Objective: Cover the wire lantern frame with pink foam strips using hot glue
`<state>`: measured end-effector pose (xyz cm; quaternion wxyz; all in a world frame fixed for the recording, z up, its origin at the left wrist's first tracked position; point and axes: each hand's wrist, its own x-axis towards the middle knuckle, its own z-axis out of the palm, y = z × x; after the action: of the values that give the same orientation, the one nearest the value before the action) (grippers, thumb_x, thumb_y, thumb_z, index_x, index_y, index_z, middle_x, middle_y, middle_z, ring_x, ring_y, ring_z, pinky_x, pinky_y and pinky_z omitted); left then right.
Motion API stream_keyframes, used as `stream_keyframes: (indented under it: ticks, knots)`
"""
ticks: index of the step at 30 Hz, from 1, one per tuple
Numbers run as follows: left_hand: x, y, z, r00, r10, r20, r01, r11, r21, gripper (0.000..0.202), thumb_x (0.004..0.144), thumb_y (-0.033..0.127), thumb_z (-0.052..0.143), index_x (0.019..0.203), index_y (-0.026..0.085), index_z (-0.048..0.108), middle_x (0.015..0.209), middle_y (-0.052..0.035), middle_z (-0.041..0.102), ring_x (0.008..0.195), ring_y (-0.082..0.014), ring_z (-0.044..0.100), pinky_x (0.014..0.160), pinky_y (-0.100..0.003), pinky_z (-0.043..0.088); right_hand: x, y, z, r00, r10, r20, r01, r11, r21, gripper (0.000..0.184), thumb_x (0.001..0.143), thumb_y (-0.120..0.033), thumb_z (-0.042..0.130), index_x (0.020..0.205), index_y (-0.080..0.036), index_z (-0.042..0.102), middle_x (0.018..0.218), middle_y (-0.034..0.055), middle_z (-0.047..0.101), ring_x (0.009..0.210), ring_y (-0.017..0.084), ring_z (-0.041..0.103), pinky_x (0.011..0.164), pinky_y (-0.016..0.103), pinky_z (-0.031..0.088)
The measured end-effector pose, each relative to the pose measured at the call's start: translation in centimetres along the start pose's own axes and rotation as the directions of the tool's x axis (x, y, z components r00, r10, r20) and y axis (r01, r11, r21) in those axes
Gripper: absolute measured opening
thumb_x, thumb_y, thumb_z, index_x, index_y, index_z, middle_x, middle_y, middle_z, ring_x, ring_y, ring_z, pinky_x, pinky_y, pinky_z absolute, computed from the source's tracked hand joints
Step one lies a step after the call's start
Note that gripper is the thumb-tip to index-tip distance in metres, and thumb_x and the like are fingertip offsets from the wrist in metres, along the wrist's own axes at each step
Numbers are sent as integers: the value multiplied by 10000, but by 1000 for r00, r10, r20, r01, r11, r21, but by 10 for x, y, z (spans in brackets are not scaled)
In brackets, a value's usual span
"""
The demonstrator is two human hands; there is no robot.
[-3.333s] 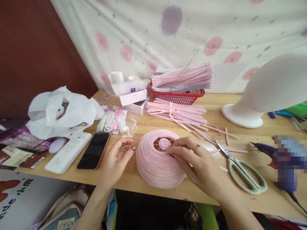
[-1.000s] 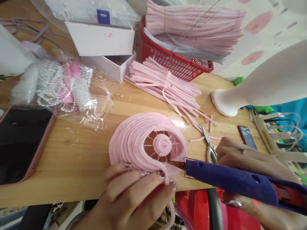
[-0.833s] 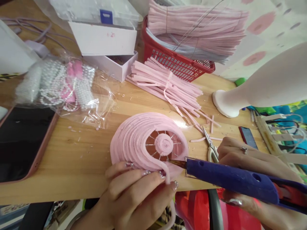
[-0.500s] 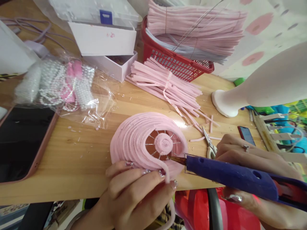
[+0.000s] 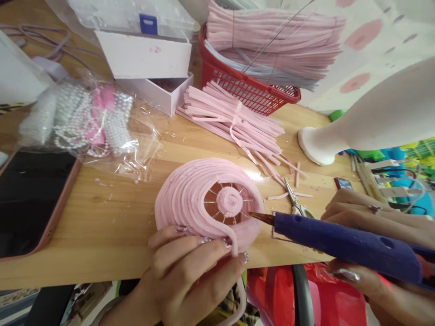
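Observation:
A pink dome of coiled pipe cleaner point(image 5: 183, 194) rests on its side near the table's front edge. Thin wires run like spokes round a small pink hub point(image 5: 229, 202) in its opening. My left hand point(image 5: 193, 271) steadies the lower rim and pinches the loose pipe cleaner point(image 5: 242, 299), whose tail hangs below the table edge. In my right hand point(image 5: 367, 226) is a blue glue gun point(image 5: 340, 237), its brown nozzle pointing left at the right side of the opening. Scissors point(image 5: 296, 201) lie partly behind the gun.
Behind the dome lies a bundle of pink pipe cleaners point(image 5: 234, 120); more fill a red basket point(image 5: 251, 90). Bagged pearl strings point(image 5: 95, 117) and a large phone point(image 5: 34, 199) are at left. A white stand point(image 5: 319, 145) and a power strip point(image 5: 374, 176) are at right.
The glue gun and my right hand have moved right and slightly back, taking the nozzle from the lower spokes to the opening's right side. My left hand keeps its hold.

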<state>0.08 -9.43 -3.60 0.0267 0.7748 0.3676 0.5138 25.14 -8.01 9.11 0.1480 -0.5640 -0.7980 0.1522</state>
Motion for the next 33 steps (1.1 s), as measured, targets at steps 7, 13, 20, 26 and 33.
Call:
stream_keyframes:
  ticks: [7, 13, 20, 26, 33]
  knots:
    - [-2, 0, 1, 1000, -10, 19, 9, 1000, 28, 248, 892, 85, 705, 974, 307, 780, 957, 3, 630, 911, -162, 506, 924, -323, 423, -6, 8, -4, 1000, 6, 9, -5, 997, -75, 403, 922, -703, 542, 809, -322, 606, 703, -17, 617, 639, 217, 597, 594, 401, 416]
    - [1, 1, 1, 1000, -14, -4, 14, 1000, 26, 237, 885, 84, 706, 945, 299, 786, 920, 6, 656, 874, -163, 510, 927, -320, 431, -2, 7, -4, 999, -34, 19, 35, 997, -73, 340, 937, -630, 575, 798, -321, 602, 677, -24, 603, 630, 205, 593, 532, 374, 400]
    - [-2, 0, -1, 1000, 1, 30, -2, 999, 40, 206, 887, 134, 729, 967, 315, 788, 868, 9, 687, 865, -172, 517, 906, -312, 440, -1, 7, -5, 1000, -7, 14, 7, 1000, -23, 321, 883, -620, 657, 789, -315, 630, 680, -8, 632, 639, 222, 611, 497, 375, 389]
    - [-1, -1, 0, 1000, 12, 0, -12, 999, 30, 181, 883, 145, 740, 951, 307, 786, 883, 7, 670, 876, -162, 531, 878, -305, 448, 3, 3, -3, 1000, 1, -15, -1, 1000, 5, 331, 904, -612, 634, 744, -323, 616, 648, 0, 646, 670, 243, 651, 452, 375, 343]
    - [-1, 0, 1, 1000, 2, -9, -2, 1000, 16, 211, 898, 117, 715, 967, 304, 786, 908, 10, 660, 893, -155, 521, 892, -302, 448, 7, 2, -6, 999, -37, 24, 37, 999, -19, 332, 912, -638, 620, 786, -331, 628, 675, -18, 644, 609, 194, 609, 474, 360, 367]
